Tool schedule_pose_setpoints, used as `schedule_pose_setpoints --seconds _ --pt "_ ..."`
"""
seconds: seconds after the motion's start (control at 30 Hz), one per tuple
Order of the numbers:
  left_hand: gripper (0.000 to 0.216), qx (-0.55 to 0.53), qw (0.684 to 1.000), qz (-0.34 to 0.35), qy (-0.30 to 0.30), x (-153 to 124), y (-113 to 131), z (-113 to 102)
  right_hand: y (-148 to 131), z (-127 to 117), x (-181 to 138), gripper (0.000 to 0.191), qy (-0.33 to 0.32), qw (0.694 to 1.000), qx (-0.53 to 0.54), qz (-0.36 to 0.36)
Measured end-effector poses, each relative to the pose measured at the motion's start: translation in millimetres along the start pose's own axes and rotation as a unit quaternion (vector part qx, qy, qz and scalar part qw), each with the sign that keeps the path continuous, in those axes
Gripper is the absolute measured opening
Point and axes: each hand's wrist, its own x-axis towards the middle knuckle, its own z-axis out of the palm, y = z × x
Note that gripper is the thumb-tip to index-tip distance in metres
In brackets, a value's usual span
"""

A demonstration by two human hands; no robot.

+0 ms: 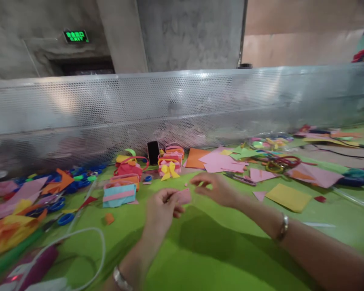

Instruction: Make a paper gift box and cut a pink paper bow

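My left hand [162, 208] is closed, with a small pink felt piece [183, 196] pinched between thumb and fingers above the green tabletop. Just to its right, my right hand [215, 188] hovers with bent fingers held apart and nothing visible in them. Beyond the hands stands a row of small pink and orange felt bags with a yellow bow [170, 171] at the front. A light blue felt bag [119, 195] with a pink stripe lies left of my left hand. An orange scrap [109, 218] is near it.
A hot glue gun [36, 266] with a white cord [101, 242] lies at the lower left, near blue-handled scissors [57, 204]. A phone [153, 152] leans by a perforated metal screen [176, 97]. Yellow felt [288, 197], pink sheets [221, 160] and scissors [241, 178] lie right.
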Motion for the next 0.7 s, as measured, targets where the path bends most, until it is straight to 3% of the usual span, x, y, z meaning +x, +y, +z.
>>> schedule_pose_setpoints --seconds 0.03,0.07,0.23,0.33,0.43,0.53,0.7 --pt "0.005 -0.013 1.000 0.000 0.003 -0.1 -0.2 0.5 10.1 -8.5 3.0 0.025 0.009 0.992 -0.115 0.059" --pt "0.007 -0.022 1.000 -0.001 -0.002 -0.5 -0.5 0.9 22.4 -16.7 6.1 0.027 0.019 0.983 -0.157 0.098" --pt "0.009 -0.033 0.998 0.036 -0.030 -2.4 -4.5 -0.3 88.1 -37.9 12.3 0.024 -0.002 0.930 -0.272 0.248" --pt "0.009 0.014 0.996 0.086 -0.026 -0.6 -6.2 -3.2 107.4 -36.5 6.1 0.018 -0.035 0.903 -0.310 0.294" --pt "0.011 0.116 0.980 0.163 0.002 3.4 -6.9 -6.8 110.1 -34.1 2.1 0.015 -0.054 0.895 -0.327 0.299" --pt "0.016 0.222 0.949 0.222 0.036 6.4 -6.8 -10.3 99.9 -33.9 4.6 0.019 -0.053 0.906 -0.328 0.262" --pt "0.020 0.285 0.926 0.245 0.046 7.4 -6.8 -14.2 51.3 -30.0 8.5 0.030 -0.026 0.943 -0.299 0.147"
